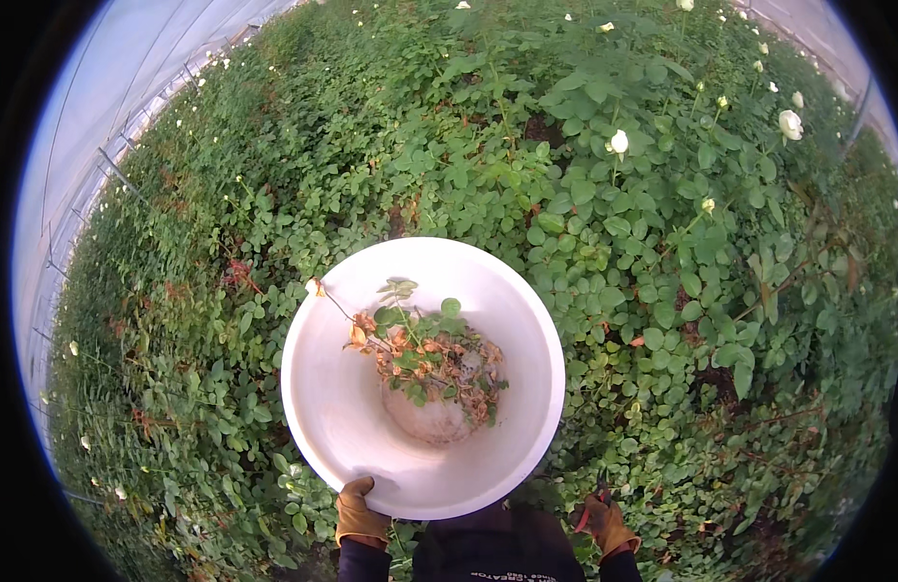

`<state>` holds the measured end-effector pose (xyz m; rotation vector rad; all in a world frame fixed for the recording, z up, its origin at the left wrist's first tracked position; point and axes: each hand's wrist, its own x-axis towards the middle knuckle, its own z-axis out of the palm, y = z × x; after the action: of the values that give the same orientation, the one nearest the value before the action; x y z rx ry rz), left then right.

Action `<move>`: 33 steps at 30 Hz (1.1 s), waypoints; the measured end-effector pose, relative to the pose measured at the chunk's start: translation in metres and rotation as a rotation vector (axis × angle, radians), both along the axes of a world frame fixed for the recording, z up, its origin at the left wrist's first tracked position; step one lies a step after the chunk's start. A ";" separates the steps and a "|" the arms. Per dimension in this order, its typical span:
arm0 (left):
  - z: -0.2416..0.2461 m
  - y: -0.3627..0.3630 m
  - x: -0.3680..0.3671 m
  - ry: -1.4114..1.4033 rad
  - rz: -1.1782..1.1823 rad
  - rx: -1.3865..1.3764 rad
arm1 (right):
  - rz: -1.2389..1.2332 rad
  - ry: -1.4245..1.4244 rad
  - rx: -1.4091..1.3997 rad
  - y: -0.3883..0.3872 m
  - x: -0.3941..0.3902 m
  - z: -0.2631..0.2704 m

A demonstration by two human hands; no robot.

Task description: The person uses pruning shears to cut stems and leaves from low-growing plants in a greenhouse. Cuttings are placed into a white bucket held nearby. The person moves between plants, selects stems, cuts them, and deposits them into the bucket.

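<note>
My left hand (361, 515), in a tan work glove, grips the near rim of a large white plastic bucket (332, 422), thumb over the edge. The bucket tilts so that its inside faces me. Dry brown leaves and green rose cuttings (427, 356) lie on its bottom, and one stem leans on the left wall with a withered bloom (315, 287) at the rim. To the right of the bucket, low in view, my gloved right hand (601, 520) holds red-handled pruning shears (603, 489). Their dark blades point up, among the leaves; whether they are apart is too small to tell.
Dense rose bushes (638, 291) surround the bucket on all sides. White roses (790, 125) stand tall at the right, one more white bloom (619, 142) nearer the middle. Metal posts (118, 174) and plastic greenhouse sheeting (92, 94) line the left edge.
</note>
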<state>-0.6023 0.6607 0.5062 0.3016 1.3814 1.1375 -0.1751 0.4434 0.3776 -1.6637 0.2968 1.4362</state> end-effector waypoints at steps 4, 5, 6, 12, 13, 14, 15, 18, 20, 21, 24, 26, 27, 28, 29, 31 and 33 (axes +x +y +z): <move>0.013 0.059 0.011 -0.020 0.031 0.154 | -0.077 0.067 0.019 0.005 0.020 0.011; 0.018 0.078 0.013 -0.037 0.093 0.114 | -0.055 0.049 0.043 0.009 0.022 0.015; 0.021 0.097 0.018 -0.176 0.138 0.217 | -0.032 0.032 0.062 0.015 0.023 0.018; 0.022 0.256 0.017 -0.215 0.351 0.238 | 0.137 -0.137 0.047 0.081 0.016 0.016; 0.014 0.292 0.013 -0.199 0.377 0.272 | 0.185 -0.187 -0.007 0.096 0.014 0.013; 0.006 0.331 0.007 -0.257 0.390 0.264 | 0.229 -0.238 -0.037 0.113 0.008 0.009; -0.003 0.376 0.000 -0.335 0.393 0.278 | 0.264 -0.295 -0.110 0.135 0.005 0.004; -0.039 0.529 -0.018 -0.430 0.414 0.216 | 0.342 -0.306 -0.168 0.200 -0.009 -0.001; -0.073 0.645 -0.018 -0.415 0.438 0.199 | 0.335 -0.326 -0.132 0.265 -0.029 -0.006; -0.093 0.695 -0.021 -0.381 0.456 0.208 | 0.411 -0.329 -0.185 0.301 -0.039 -0.008; -0.152 0.838 -0.017 -0.338 0.481 0.007 | 0.651 -0.307 -0.262 0.393 -0.057 0.007; -0.198 0.909 -0.010 -0.236 0.428 -0.064 | 0.701 -0.231 -0.266 0.451 -0.070 0.010; -0.224 0.935 -0.005 -0.350 0.392 -0.061 | 0.713 -0.187 -0.272 0.474 -0.074 0.009; -0.251 0.955 0.001 -0.362 0.369 -0.094 | 0.724 -0.152 -0.281 0.494 -0.078 0.005; -0.280 0.967 0.005 -0.374 0.350 -0.129 | 0.730 -0.122 -0.288 0.509 -0.081 0.002; -0.351 0.981 0.020 -0.373 0.410 -0.188 | 0.737 -0.071 -0.309 0.533 -0.084 -0.008; -0.416 0.979 0.024 -0.346 0.453 -0.314 | 0.735 -0.016 -0.343 0.545 -0.087 -0.015</move>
<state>-0.5782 1.6394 0.0903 -0.4372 1.3214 1.2422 -0.2623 0.9885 0.3621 -2.1950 -0.1099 1.9816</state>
